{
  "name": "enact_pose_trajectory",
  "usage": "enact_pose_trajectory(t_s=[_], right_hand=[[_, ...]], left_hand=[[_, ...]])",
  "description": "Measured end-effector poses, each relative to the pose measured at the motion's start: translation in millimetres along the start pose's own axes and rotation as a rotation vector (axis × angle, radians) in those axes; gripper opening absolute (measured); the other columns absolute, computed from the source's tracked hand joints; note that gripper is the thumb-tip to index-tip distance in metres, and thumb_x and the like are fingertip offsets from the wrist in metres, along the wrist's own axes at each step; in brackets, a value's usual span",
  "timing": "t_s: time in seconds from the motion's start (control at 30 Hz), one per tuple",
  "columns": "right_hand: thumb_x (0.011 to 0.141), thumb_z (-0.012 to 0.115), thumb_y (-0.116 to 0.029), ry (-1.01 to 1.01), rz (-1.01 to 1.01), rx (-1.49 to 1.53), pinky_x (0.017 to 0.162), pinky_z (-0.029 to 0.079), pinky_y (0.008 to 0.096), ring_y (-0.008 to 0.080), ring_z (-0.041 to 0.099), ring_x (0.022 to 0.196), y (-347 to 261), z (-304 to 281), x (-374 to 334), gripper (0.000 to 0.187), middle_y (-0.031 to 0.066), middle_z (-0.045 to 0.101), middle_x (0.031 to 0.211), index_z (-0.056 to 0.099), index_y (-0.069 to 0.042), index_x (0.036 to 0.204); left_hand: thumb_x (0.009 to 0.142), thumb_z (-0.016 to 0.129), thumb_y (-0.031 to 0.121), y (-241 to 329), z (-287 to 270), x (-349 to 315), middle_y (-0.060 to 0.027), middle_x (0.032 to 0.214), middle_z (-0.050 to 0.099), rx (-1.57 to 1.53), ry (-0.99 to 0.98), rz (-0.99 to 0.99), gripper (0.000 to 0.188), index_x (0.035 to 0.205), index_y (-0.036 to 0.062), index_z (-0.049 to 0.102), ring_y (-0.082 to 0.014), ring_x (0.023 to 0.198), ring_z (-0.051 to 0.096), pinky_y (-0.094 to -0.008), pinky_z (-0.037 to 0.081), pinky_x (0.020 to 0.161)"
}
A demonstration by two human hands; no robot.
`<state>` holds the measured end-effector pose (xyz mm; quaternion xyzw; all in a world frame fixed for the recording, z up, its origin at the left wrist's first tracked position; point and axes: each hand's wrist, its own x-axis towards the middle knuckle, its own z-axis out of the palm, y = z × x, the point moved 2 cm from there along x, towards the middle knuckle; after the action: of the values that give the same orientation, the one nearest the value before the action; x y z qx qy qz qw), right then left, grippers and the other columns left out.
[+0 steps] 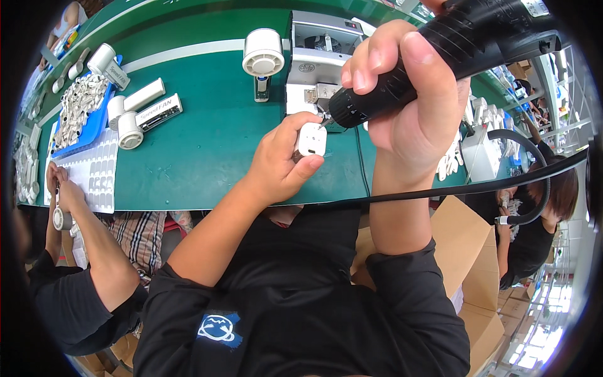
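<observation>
Our left hand [282, 160] is clamped on a small white plastic housing [311, 139], thumb under, fingers over the top, just above the near edge of the green bench [207, 144]. At 2 o'clock from it, our right hand [408, 100] is wrapped tight round a black electric screwdriver [440, 53], bit tip touching the housing. At 11 o'clock stands a white handheld fan [262, 60]; at 9 o'clock, a co-worker's hands [59, 191] beside a white tray [94, 173].
</observation>
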<state>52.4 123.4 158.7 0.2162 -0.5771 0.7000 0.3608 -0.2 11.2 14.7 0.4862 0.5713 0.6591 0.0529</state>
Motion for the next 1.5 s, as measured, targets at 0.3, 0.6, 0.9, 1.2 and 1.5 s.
enact_pose_trajectory(t_s=[0.3, 0.6, 0.9, 1.2, 1.5], right_hand=[[0.085, 0.049, -0.010, 0.001, 0.030, -0.018, 0.057, 0.047, 0.0313, 0.0172, 0.054, 0.057, 0.8, 2.7, 5.2, 0.023, 0.0087, 0.054, 0.068, 0.047, -0.004, 0.107], [0.078, 0.060, -0.005, 0.073, 0.112, -0.054, 0.053, 0.047, 0.0255, 0.0152, 0.057, 0.054, -3.0, 9.2, 6.9, 0.008, 0.0087, 0.058, 0.061, 0.059, 0.001, 0.074], [0.088, 0.047, -0.025, -0.131, 0.055, -0.125, 0.059, 0.046, 0.0335, 0.0179, 0.053, 0.059, -1.1, -7.5, 5.7, 0.057, 0.0080, 0.051, 0.074, 0.025, 0.000, 0.133], [0.088, 0.047, -0.026, -0.073, 0.039, -0.024, 0.059, 0.045, 0.0345, 0.0181, 0.053, 0.061, -0.2, -6.0, 3.3, 0.058, 0.0090, 0.050, 0.077, 0.024, 0.002, 0.133], [0.089, 0.048, -0.027, -0.216, 0.003, 0.136, 0.063, 0.042, 0.0343, 0.0163, 0.050, 0.064, 3.5, -14.8, 3.0, 0.054, 0.0071, 0.048, 0.079, 0.031, 0.000, 0.133]], left_hand=[[0.082, 0.060, 0.040, 1.8, -1.5, 3.0, -0.0126, 0.086, 0.057, 0.017, -0.021, -0.026, 0.051, 0.114, 0.0026, 0.047, -0.0266, 0.072, 0.056, -0.0320, 0.046, 0.065], [0.081, 0.059, 0.042, -1.6, -1.1, 3.0, -0.0164, 0.095, 0.058, 0.080, -0.003, 0.076, 0.053, 0.114, 0.0018, 0.047, -0.0326, 0.081, 0.059, -0.0355, 0.047, 0.072], [0.081, 0.059, 0.041, 1.9, -5.0, 4.9, -0.0165, 0.096, 0.058, 0.097, -0.021, 0.070, 0.052, 0.114, 0.0022, 0.047, -0.0330, 0.082, 0.058, -0.0364, 0.047, 0.071], [0.079, 0.062, 0.039, 5.0, -4.5, 7.3, -0.0161, 0.095, 0.058, 0.128, -0.029, 0.103, 0.052, 0.113, 0.0028, 0.046, -0.0343, 0.080, 0.057, -0.0377, 0.046, 0.070], [0.077, 0.066, 0.036, 11.2, -4.2, 7.1, -0.0167, 0.095, 0.059, 0.204, -0.039, 0.160, 0.051, 0.110, 0.0018, 0.048, -0.0351, 0.084, 0.058, -0.0391, 0.047, 0.071]])
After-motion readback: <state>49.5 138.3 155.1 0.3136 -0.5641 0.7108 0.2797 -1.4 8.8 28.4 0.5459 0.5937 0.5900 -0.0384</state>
